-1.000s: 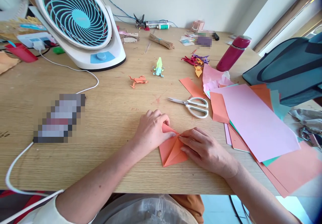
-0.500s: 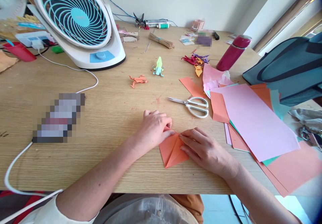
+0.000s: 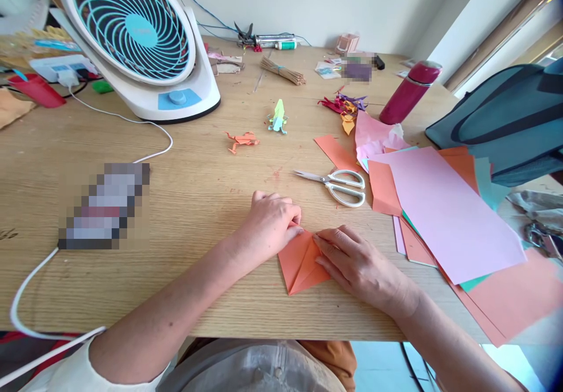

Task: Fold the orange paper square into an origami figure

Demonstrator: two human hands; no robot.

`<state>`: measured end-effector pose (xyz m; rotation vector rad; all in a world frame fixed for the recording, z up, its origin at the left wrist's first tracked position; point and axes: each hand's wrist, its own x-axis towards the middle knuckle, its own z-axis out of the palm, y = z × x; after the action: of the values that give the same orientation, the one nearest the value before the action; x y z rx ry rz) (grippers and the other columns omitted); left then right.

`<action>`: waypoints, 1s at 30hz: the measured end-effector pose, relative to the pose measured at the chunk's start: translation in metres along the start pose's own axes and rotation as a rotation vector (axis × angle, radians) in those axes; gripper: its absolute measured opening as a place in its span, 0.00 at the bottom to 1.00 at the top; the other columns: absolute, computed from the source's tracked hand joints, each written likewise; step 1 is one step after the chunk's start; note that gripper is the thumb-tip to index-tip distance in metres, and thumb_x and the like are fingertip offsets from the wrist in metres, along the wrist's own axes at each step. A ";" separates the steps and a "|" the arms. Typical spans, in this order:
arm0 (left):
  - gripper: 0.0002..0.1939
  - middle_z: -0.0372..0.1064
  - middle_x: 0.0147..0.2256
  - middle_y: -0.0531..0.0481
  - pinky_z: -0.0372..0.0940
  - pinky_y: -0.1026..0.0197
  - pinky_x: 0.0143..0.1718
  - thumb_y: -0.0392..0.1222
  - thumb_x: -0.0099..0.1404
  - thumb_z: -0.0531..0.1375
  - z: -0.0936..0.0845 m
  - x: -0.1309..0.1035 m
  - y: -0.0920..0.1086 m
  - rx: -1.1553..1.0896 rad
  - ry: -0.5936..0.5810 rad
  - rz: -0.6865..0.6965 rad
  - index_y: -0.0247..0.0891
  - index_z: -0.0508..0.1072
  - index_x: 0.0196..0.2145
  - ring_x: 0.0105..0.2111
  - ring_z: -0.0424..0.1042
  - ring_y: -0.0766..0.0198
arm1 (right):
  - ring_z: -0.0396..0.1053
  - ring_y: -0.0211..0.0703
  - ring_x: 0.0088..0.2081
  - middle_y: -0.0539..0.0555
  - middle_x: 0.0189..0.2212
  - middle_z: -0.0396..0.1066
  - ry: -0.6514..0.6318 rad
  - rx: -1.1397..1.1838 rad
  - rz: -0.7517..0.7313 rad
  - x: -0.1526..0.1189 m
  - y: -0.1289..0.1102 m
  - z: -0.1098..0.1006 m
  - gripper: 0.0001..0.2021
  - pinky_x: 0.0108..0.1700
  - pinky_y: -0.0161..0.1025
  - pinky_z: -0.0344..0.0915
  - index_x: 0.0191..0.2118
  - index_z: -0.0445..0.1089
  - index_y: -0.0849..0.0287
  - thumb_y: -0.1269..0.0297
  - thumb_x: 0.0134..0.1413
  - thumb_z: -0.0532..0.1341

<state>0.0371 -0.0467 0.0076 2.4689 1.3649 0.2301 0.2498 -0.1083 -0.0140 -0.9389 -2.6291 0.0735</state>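
A folded orange paper (image 3: 295,263) with creases meeting at its near corner lies on the wooden table, close to the front edge. My left hand (image 3: 273,222) pinches its far left edge, thumb on top and fingers curled. On the right side, my right hand (image 3: 352,257) grips the paper between thumb and fingers, pressing near the top. The fingertips of both hands are a small distance apart. White-handled scissors (image 3: 336,185) lie just beyond my hands. Farther back are an orange origami figure (image 3: 243,139) and a green and blue one (image 3: 277,117).
A fan (image 3: 176,98) stands at the back left, with a blurred phone-like device (image 3: 105,207) and white cable nearer. Stacked coloured sheets (image 3: 448,216) spread over the right side. Behind them are a red bottle (image 3: 409,94) and a blue-grey bag (image 3: 505,116).
The view has shifted very slightly. Both hands keep nearly the same hold on the orange paper, and its folds look unchanged.
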 end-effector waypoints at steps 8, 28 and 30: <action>0.12 0.77 0.32 0.49 0.49 0.52 0.43 0.48 0.61 0.68 -0.010 0.002 0.009 0.129 -0.030 0.025 0.37 0.75 0.28 0.37 0.72 0.55 | 0.67 0.51 0.40 0.66 0.40 0.71 -0.019 -0.094 -0.041 0.002 -0.003 -0.002 0.11 0.37 0.47 0.74 0.46 0.73 0.72 0.73 0.67 0.54; 0.06 0.77 0.31 0.43 0.59 0.47 0.43 0.37 0.62 0.61 -0.024 0.025 0.038 0.194 -0.302 -0.071 0.36 0.74 0.27 0.34 0.76 0.50 | 0.66 0.49 0.38 0.62 0.37 0.69 -0.016 0.006 0.009 0.003 -0.002 -0.001 0.12 0.37 0.47 0.73 0.46 0.72 0.68 0.71 0.68 0.52; 0.05 0.77 0.31 0.43 0.59 0.47 0.42 0.35 0.62 0.62 -0.024 0.024 0.038 0.189 -0.291 -0.061 0.36 0.74 0.27 0.34 0.76 0.50 | 0.66 0.49 0.38 0.62 0.37 0.69 -0.013 0.007 0.014 0.003 -0.003 -0.001 0.12 0.37 0.46 0.73 0.45 0.72 0.68 0.71 0.68 0.52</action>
<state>0.0738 -0.0407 0.0427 2.4814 1.3853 -0.2746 0.2464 -0.1085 -0.0119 -0.9577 -2.6328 0.0921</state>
